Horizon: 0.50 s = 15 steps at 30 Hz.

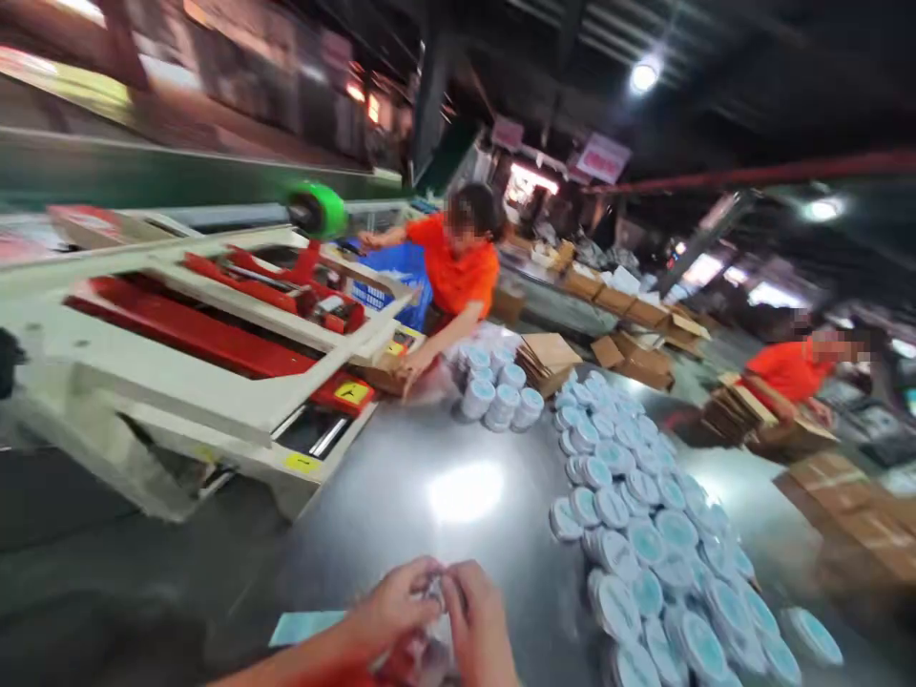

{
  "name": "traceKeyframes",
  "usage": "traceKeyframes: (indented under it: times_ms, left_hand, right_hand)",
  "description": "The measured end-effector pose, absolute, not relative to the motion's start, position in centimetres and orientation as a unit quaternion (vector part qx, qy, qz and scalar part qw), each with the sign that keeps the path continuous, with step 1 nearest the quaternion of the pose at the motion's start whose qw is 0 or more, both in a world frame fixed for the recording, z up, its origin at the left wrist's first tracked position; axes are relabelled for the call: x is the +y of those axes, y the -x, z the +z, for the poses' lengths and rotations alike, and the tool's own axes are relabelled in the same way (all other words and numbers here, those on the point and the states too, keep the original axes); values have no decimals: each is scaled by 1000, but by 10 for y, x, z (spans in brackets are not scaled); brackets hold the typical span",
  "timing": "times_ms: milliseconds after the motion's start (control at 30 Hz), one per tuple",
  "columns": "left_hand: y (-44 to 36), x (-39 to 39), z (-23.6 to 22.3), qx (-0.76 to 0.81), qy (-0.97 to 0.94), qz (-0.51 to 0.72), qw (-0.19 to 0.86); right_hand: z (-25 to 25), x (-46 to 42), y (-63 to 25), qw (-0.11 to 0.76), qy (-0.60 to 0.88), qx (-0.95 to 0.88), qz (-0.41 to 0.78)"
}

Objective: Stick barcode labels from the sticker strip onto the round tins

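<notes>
At the near edge of the metal table (401,477), my left hand (397,611) and my right hand (478,620) are close together with curled fingers. Between them is something small and whitish, too blurred and covered by the fingers to name. Both hands look closed on it. Beside my left forearm lies a flat pale-blue strip (304,627). To the right of my right hand spreads a large heap of round white tubs or discs with pale-blue tops (648,539), some tilted on one another.
Stacked round tubs (503,405) stand farther back beside folded cardboard (548,358). A cream and red machine frame (215,334) with a green roller (322,210) borders the left. A co-worker in orange (458,272) reaches over the table; another person (787,372) handles cardboard at right.
</notes>
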<state>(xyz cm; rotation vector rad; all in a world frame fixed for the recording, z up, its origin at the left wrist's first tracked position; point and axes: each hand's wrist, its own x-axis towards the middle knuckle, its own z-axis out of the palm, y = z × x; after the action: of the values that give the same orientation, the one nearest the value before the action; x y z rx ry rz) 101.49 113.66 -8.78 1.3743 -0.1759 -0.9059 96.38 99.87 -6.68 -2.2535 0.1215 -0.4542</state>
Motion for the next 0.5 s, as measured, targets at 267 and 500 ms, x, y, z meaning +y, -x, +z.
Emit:
traceKeyframes:
  times_ms: [267, 500]
  left_hand:
    - [-1013, 1036, -96, -42, -646, -468, 602]
    - [-990, 921, -131, -24, -572, -583, 577]
  right_hand:
    - [-97, 841, -879, 526, 773, 303, -187]
    - [-182, 703, -785, 359, 735, 546, -181]
